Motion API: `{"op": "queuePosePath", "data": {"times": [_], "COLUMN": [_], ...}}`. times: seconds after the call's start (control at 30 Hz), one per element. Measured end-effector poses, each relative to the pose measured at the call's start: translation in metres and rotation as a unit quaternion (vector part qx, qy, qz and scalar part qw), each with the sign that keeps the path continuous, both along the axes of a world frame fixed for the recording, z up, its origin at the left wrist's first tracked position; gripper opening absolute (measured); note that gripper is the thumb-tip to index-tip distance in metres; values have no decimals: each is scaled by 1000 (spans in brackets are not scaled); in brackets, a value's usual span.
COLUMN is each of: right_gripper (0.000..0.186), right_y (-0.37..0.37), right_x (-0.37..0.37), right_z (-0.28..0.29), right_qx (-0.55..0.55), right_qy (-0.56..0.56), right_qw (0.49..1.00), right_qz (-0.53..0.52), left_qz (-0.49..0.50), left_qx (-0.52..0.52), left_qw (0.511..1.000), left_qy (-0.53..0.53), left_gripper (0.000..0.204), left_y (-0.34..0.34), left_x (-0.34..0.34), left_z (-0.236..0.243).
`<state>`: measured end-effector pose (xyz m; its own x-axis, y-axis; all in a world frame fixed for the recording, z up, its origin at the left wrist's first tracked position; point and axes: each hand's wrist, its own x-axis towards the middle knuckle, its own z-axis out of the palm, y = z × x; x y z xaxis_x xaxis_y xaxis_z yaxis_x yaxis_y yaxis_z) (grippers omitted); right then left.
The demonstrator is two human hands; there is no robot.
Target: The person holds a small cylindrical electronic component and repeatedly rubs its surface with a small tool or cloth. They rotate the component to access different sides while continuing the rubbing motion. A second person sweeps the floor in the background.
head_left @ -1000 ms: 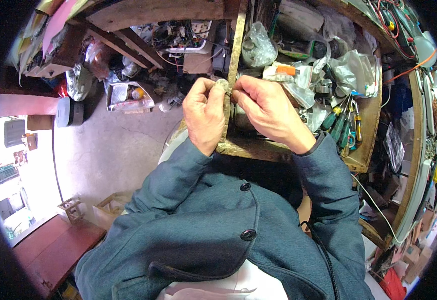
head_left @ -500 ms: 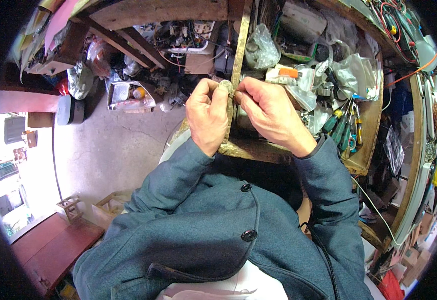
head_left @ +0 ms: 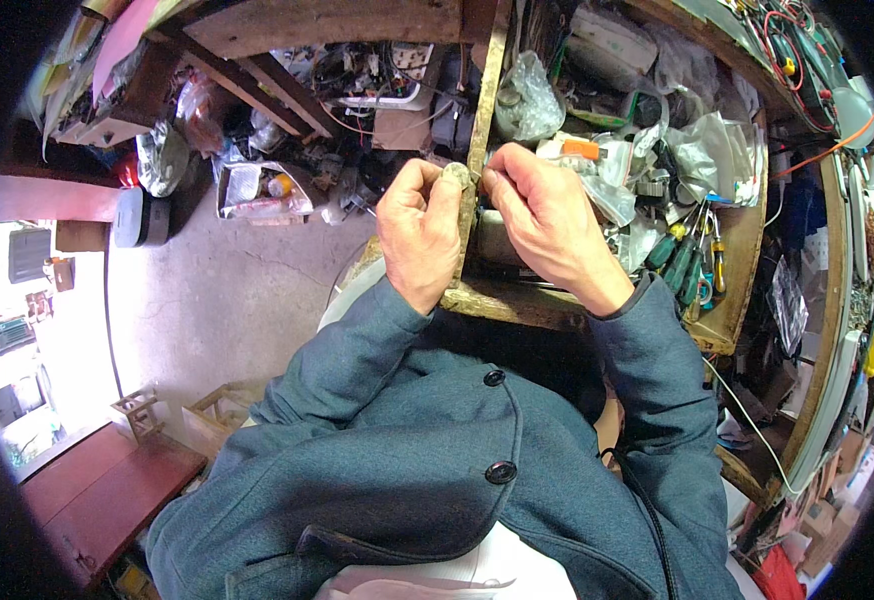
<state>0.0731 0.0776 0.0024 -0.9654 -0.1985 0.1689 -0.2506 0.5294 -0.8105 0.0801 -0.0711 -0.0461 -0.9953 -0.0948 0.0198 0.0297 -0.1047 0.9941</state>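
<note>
Between the thumb and curled fingers of my left hand (head_left: 420,232) is a small round metal-coloured piece (head_left: 458,176); its exact kind is too small to make out. Just to the right, my right hand (head_left: 547,222) is closed in a pinch, its fingertips close to the round piece. Whatever that pinch holds, if anything, is hidden. Both hands are raised over the left wall (head_left: 477,135) of an open wooden drawer, whose front edge (head_left: 517,303) runs below them.
Inside the drawer lie screwdrivers (head_left: 679,262), plastic bags (head_left: 707,150), bubble wrap (head_left: 529,97) and an orange-ended item (head_left: 579,149). To the left, a carton of packets (head_left: 262,192) stands on the concrete floor (head_left: 227,290). A dark red bench (head_left: 117,495) is at lower left.
My right hand has drawn slightly away from the round piece, leaving a small gap. The left hand has shifted a little to the right, still gripping the piece.
</note>
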Motion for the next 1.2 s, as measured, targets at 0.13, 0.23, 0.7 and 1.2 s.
{"op": "queuePosePath", "data": {"times": [0.13,0.23,0.7,1.2], "right_gripper": [14,14,12,12], "right_y": [-1,-2,0,0], "right_x": [-1,-2,-1,-1], "right_z": [0,-1,1,-2], "right_qx": [5,7,26,39], "right_qy": [-5,-1,16,49], "right_qw": [1000,1000,999,998], "right_qz": [-4,-6,23,19], "left_qz": [2,4,4,2], "left_qx": [-6,-6,10,-19], "left_qw": [1000,1000,1000,1000], "left_qy": [4,8,-6,9], "left_gripper": [17,18,20,19], "left_y": [0,1,2,0], "left_x": [-1,-1,0,0], "left_z": [-1,-2,1,1]}}
